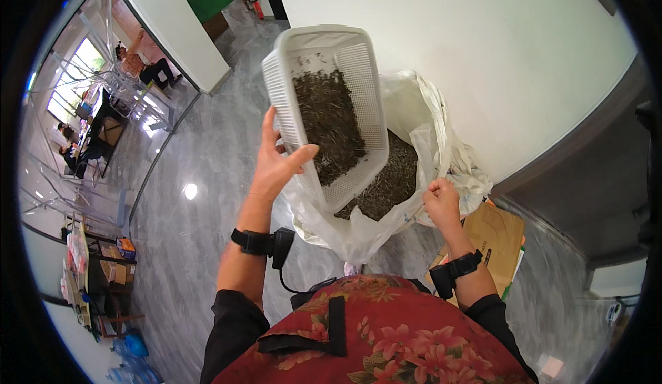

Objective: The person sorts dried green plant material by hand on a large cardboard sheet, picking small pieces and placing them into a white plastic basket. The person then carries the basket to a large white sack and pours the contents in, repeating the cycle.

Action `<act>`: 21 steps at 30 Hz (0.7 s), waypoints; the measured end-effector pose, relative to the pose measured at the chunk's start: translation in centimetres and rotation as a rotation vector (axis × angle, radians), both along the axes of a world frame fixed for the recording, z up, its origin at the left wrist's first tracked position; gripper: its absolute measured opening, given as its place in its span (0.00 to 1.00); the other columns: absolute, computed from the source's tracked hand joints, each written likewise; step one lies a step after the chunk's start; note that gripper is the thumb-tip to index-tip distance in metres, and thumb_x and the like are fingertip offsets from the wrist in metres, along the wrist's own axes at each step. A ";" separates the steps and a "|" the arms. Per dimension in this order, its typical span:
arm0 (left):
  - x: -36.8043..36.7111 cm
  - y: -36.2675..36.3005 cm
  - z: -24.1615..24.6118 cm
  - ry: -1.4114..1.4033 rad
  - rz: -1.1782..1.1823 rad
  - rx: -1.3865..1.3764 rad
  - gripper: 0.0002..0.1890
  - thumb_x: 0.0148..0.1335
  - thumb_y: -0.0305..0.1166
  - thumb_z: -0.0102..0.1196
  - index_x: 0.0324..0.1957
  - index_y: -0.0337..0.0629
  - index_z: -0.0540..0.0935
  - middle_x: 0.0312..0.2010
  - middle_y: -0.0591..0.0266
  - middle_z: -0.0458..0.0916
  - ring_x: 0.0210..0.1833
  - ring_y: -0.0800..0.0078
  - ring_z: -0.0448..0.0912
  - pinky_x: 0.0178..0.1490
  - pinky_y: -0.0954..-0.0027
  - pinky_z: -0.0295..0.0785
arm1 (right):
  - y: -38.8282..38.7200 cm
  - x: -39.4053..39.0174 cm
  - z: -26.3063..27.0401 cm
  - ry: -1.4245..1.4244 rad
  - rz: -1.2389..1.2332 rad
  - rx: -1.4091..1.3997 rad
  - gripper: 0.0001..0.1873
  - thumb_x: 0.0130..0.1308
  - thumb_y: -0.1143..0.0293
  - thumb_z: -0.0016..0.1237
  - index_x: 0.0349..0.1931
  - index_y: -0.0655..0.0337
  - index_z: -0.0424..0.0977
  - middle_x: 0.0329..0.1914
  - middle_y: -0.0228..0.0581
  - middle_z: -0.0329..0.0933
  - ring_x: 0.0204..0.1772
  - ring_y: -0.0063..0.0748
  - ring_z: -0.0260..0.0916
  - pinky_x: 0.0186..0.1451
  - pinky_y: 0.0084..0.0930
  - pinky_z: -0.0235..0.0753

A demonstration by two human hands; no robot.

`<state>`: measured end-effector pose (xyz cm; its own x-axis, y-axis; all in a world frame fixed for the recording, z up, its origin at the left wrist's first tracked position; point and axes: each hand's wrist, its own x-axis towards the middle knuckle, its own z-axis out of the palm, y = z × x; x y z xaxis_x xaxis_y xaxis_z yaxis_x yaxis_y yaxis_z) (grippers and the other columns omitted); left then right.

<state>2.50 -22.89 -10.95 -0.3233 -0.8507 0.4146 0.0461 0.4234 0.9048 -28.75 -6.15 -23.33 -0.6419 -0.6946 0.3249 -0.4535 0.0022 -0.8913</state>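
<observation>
My left hand (279, 159) grips the left long side of a white plastic mesh basket (289, 68), its thumb over the rim. The basket is tilted, and dark, dry, shredded plant material (331, 120) lies inside it. Beneath and to the right stands an open white plastic sack (432, 110), partly covered by the basket, holding more of the same dark material (395, 182). My right hand (443, 200) has its fingers curled closed at the sack's right edge, pinching the plastic rim.
Flattened cardboard (491, 244) lies on the grey floor to the right of the sack. A white wall (465, 27) rises behind it. At far left, glass panels (170, 120) separate off people seated beyond; a shelf with boxes (116, 270) and several blue water bottles (132, 358) stand lower left.
</observation>
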 end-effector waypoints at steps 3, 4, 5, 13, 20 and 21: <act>-1.6 -0.1 -0.1 -0.159 0.013 -0.256 0.62 0.44 0.37 0.76 0.76 0.39 0.47 0.69 0.43 0.63 0.66 0.54 0.70 0.68 0.58 0.68 | 1.5 1.5 -0.1 -0.123 0.030 -0.039 0.05 0.60 0.79 0.48 0.32 0.60 0.67 0.19 0.30 0.70 0.18 0.19 0.67 0.18 0.22 0.63; -2.4 -0.2 -0.3 -0.211 0.042 -0.387 0.62 0.42 0.37 0.76 0.76 0.39 0.48 0.68 0.42 0.63 0.68 0.52 0.67 0.70 0.58 0.65 | 1.6 1.9 0.0 -0.122 0.052 -0.080 0.05 0.60 0.80 0.48 0.32 0.61 0.68 0.19 0.29 0.71 0.19 0.18 0.66 0.20 0.21 0.63; -3.3 -0.1 -0.7 -0.259 0.069 -0.519 0.63 0.41 0.37 0.77 0.76 0.39 0.48 0.68 0.41 0.62 0.70 0.51 0.64 0.72 0.58 0.62 | 1.9 2.2 0.1 -0.181 0.049 -0.072 0.04 0.59 0.80 0.48 0.31 0.62 0.68 0.20 0.29 0.71 0.20 0.16 0.65 0.23 0.20 0.63; -4.6 1.0 -4.0 -0.495 0.033 -0.695 0.60 0.39 0.35 0.76 0.75 0.49 0.53 0.65 0.36 0.60 0.65 0.37 0.64 0.68 0.50 0.65 | 2.7 3.6 0.5 -0.274 0.066 -0.046 0.03 0.59 0.81 0.48 0.31 0.64 0.69 0.20 0.30 0.72 0.21 0.17 0.66 0.24 0.21 0.65; -3.3 1.3 -3.3 -0.522 0.039 -0.672 0.60 0.37 0.33 0.76 0.75 0.48 0.56 0.66 0.38 0.61 0.65 0.40 0.66 0.66 0.52 0.68 | 2.7 4.3 -0.2 -0.274 0.069 -0.035 0.02 0.58 0.80 0.48 0.31 0.66 0.70 0.19 0.33 0.73 0.20 0.19 0.68 0.24 0.22 0.67; -3.3 1.2 -3.2 -0.550 0.053 -0.736 0.60 0.38 0.33 0.76 0.75 0.48 0.56 0.66 0.38 0.61 0.65 0.40 0.66 0.66 0.52 0.68 | 2.7 4.4 -0.2 -0.298 0.061 -0.020 0.02 0.58 0.80 0.48 0.31 0.67 0.70 0.18 0.34 0.73 0.20 0.19 0.68 0.24 0.22 0.67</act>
